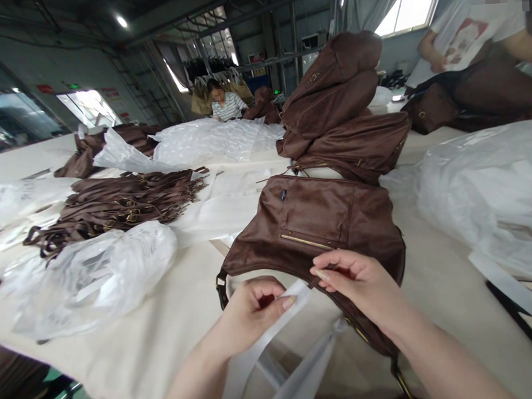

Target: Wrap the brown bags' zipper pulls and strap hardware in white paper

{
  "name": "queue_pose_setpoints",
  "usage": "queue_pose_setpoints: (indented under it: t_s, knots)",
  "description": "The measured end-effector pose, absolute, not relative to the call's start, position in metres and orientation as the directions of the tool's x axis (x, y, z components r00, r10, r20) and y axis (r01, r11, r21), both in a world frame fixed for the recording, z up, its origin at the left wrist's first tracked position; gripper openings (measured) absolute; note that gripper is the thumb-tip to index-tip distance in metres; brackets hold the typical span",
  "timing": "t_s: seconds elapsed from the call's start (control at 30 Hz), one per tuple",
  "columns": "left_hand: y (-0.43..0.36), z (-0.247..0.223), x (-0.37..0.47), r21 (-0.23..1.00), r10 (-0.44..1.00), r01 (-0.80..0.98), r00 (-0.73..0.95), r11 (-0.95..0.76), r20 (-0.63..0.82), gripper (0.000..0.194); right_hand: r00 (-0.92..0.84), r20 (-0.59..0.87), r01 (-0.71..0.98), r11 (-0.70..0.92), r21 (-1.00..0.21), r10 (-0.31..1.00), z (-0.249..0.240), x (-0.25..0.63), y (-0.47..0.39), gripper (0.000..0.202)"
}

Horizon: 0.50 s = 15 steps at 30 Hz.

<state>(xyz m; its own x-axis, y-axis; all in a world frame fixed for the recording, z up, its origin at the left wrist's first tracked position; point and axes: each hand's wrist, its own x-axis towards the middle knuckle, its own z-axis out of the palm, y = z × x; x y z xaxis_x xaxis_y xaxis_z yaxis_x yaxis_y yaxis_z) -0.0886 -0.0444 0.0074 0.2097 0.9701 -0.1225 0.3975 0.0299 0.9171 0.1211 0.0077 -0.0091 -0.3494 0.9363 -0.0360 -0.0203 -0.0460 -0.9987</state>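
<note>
A brown shoulder bag (316,211) lies on the cloth-covered table, with a brass zipper (308,240) on its upward side and its curved opening edge towards me. My left hand (253,313) is closed, pinching a white strip (269,336) between thumb and fingers; the strip runs up to the bag's edge and trails down towards me. At that edge my right hand (356,278) is closed in a pinch, thumb against fingertips. What lies between those fingertips is too small to make out. Below the hands hangs a twisted piece of translucent white material (305,373).
Stuffed brown bags (336,97) are piled just beyond. To the left lie a heap of brown straps (115,204) with buckles and crumpled clear plastic (102,278). More plastic (487,178) bulges at right. One person (227,105) sits far back; another (473,39) stands at right.
</note>
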Motion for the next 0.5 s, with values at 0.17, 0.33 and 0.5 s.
queue_pose_setpoints:
  t_s: [0.17, 0.33, 0.5]
  knots:
    - [-0.039, -0.005, -0.078, 0.900, 0.963, 0.435, 0.258, -0.038, -0.084, 0.034, -0.617, 0.034, 0.159, 0.167, -0.973, 0.786, -0.012, 0.114, -0.005, 0.033]
    - [-0.031, -0.008, -0.075, 0.888, 0.961, 0.459, 0.262, -0.041, -0.091, 0.040, -0.554, -0.023, 0.119, 0.052, -0.992, 0.832, -0.023, 0.120, 0.004, 0.041]
    - [-0.029, 0.017, -0.073, 0.796, 0.943, 0.605, 0.276, -0.022, -0.184, 0.044, -0.381, -0.238, -0.088, -0.292, -0.953, 0.893, -0.041, 0.124, 0.021, 0.041]
